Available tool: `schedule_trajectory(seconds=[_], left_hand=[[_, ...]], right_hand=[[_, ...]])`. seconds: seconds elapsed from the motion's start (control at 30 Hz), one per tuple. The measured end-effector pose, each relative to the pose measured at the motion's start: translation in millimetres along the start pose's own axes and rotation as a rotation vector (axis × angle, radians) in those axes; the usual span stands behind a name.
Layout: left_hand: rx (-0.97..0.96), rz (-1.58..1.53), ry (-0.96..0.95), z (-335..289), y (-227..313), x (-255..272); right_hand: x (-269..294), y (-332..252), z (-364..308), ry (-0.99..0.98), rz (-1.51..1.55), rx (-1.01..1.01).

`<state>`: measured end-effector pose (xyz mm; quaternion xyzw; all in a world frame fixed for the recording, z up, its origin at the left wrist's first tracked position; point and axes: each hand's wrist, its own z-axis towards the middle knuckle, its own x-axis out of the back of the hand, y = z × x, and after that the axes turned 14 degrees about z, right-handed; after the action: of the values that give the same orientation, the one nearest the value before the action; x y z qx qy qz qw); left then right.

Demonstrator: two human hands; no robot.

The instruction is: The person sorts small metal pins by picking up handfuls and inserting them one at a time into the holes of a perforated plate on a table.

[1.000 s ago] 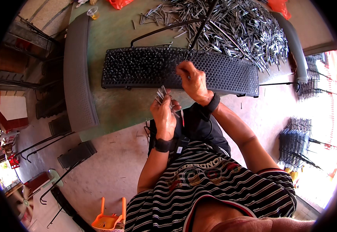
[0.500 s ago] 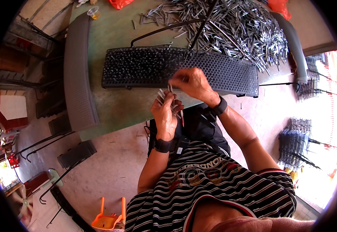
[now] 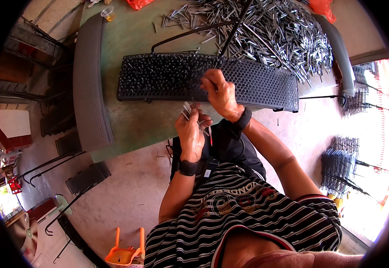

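Observation:
A long black perforated panel (image 3: 261, 85) lies along the table's near edge. Its left half is filled with small metal pins, while the holes on the right stand bare. My left hand (image 3: 190, 131) is closed around a small bunch of thin metal pins (image 3: 187, 108), just in front of the panel. Over the middle of the panel, where the filled holes end, is my right hand (image 3: 221, 93). Its thumb and fingers are pinched together at the panel surface; whatever they hold is too blurred to make out.
A large heap of metal pins (image 3: 283, 38) covers the table's far right. Bent black rods (image 3: 190, 32) rise behind the panel. Grey panels (image 3: 89, 85) are stacked at the left of the green table (image 3: 127, 134), near a clear plastic cup (image 3: 108, 14). An orange stool (image 3: 125, 254) stands behind on the floor.
My right hand has moved from beside the left hand's pins up and forward onto the panel. My left hand stays nearly in place with its bunch.

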<state>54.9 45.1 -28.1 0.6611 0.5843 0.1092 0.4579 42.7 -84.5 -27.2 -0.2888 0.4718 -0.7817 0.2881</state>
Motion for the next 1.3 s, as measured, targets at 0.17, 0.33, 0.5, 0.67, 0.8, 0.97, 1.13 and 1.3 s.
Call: schedule_trajectory(seconds=[0.17, 0.33, 0.5, 0.67, 0.8, 0.97, 1.13, 1.3], left_hand=[[0.032, -0.009, 0.005, 0, 0, 5], [0.042, -0.048, -0.026, -1, 8, 7], [0.002, -0.169, -0.082, 9, 24, 16], [0.045, -0.200, -0.114, 17, 20, 23], [0.108, -0.220, -0.130, 13, 17, 9], [0.106, -0.217, -0.196, 16, 8, 12], [0.185, -0.082, -0.146, 12, 4, 11], [-0.068, 0.189, -0.048, 7, -5, 11]], right_hand=[[5, -1, 7, -0.191, -0.400, 0.257], [11, -11, 14, -0.197, -0.418, 0.324], [26, -18, -28, -0.336, -0.212, 0.559], [37, -34, -44, -0.690, -0.323, 0.642], [40, -15, -54, -0.783, -0.301, 0.740], [25, -33, -50, -0.433, 0.102, 0.249], [8, -46, -49, -0.092, 0.357, -0.239], [11, -49, -9, 0.073, 0.201, -0.194]])
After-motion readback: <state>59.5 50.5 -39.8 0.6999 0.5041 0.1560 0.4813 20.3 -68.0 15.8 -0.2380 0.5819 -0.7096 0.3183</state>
